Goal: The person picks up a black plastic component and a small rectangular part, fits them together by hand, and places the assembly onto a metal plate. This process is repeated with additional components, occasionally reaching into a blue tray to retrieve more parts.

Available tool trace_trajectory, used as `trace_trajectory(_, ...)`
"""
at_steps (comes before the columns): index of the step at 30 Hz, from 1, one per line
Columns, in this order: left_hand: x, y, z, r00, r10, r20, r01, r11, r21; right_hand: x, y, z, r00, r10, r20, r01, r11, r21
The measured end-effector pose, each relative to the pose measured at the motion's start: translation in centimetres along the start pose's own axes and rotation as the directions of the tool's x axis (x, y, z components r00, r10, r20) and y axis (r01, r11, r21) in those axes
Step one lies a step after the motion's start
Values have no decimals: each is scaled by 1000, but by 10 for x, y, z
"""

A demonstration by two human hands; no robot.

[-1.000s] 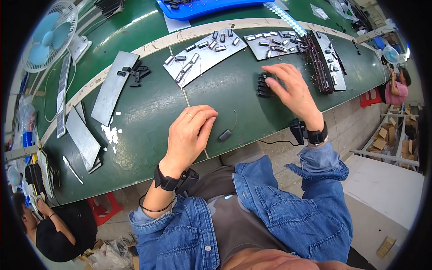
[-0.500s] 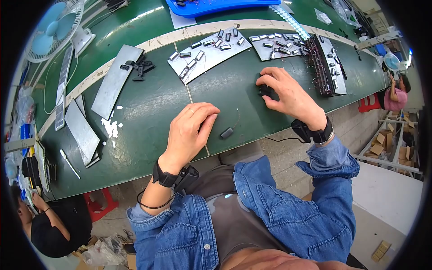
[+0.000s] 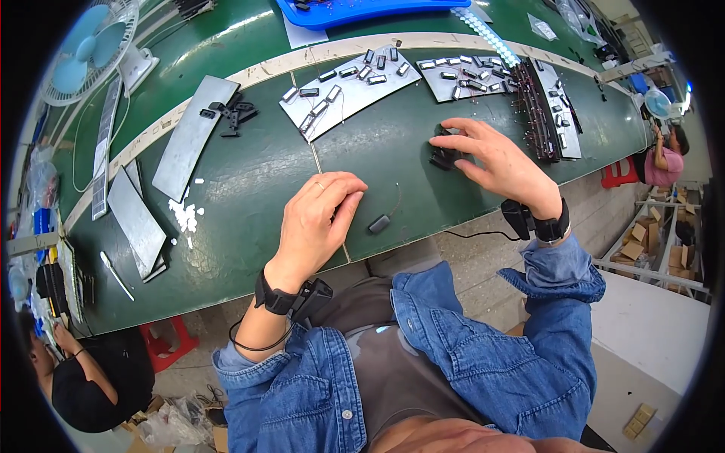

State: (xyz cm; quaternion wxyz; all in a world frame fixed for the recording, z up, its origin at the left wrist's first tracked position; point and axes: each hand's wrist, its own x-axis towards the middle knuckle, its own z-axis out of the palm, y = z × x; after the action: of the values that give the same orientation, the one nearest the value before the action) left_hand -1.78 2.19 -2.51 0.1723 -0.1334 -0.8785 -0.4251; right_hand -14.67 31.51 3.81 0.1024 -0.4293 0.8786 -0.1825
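Left hand [image 3: 317,223]: reaches forward from a denim sleeve, palm down on the green worktop [image 3: 249,189], fingers curled loosely inward with the tips near the thumb. It looks to hold nothing, though whether something small sits under the fingertips cannot be told. A black band sits on the wrist.
Right hand [image 3: 495,158]: stretched further out and to the right, palm down, fingers spread and bent over a cluster of black parts [image 3: 444,153]. The fingertips touch the cluster; a firm grip cannot be told. A black band sits on this wrist too.
Black parts: lie on the worktop under the right fingertips, well apart from the left hand, just before the right-hand grey plate [image 3: 468,75].
Small dark piece [image 3: 379,223]: lies on the worktop between the two hands, just beside the left fingertips, with a thin wire running up from it; neither hand touches it.
Grey plates: one [image 3: 343,90] beyond the left hand carries rows of small dark parts; the right-hand one carries more rows.
Black rack [image 3: 540,113]: stands just right of the right hand.
Blue tray [image 3: 362,11]: at the far edge of the worktop.
Fan [image 3: 87,53]: far left.
Other person [image 3: 664,155]: far right, well apart.
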Motion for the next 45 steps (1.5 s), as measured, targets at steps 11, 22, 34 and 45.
trace_trajectory(11,0,-1,1,1000,3,5,-3,1000,-2,3,16,3,999,-14,-45,9,994,-111)
trace_trajectory(22,-1,1,-1,1000,5,27,-5,1000,-12,6,17,11,980,91,-175,-111,988,-110)
trace_trajectory(34,2,2,-2,998,24,53,-25,999,20,13,7,14,990,26,-139,-47,988,-147)
trace_trajectory(45,2,0,-1,997,17,78,-18,1000,18,6,21,17,982,2,-191,4,1000,29)
